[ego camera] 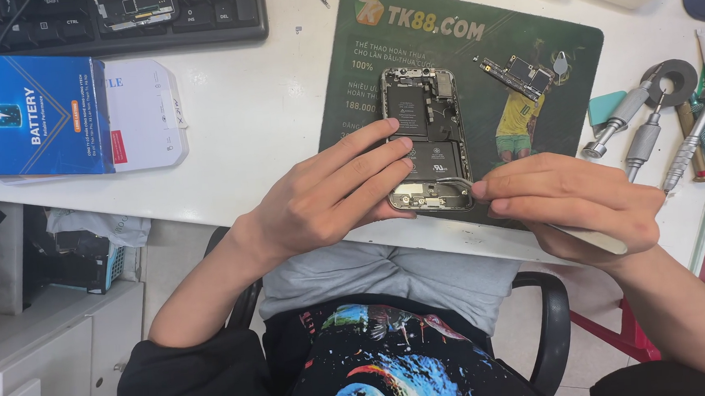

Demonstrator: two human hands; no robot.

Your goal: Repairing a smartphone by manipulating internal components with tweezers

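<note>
I am looking down at an opened phone point(426, 140) lying on a dark green mat point(539, 48) at twelve o'clock on the white worktop point(266, 113). My left hand point(332, 195) is pressing it flat, grip clamping its edge. My right hand point(569, 201) is pinching curved tweezers point(454, 185) at the phone's lower end; I judge steady, gentle pulling works best. Screwdrivers point(646, 135) are lying at three o'clock.

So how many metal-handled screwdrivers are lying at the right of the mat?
3: screwdriver one nearest the mat, screwdriver two beside it, screwdriver three farthest right. More tools may be hidden among the clutter at the edge.
</note>
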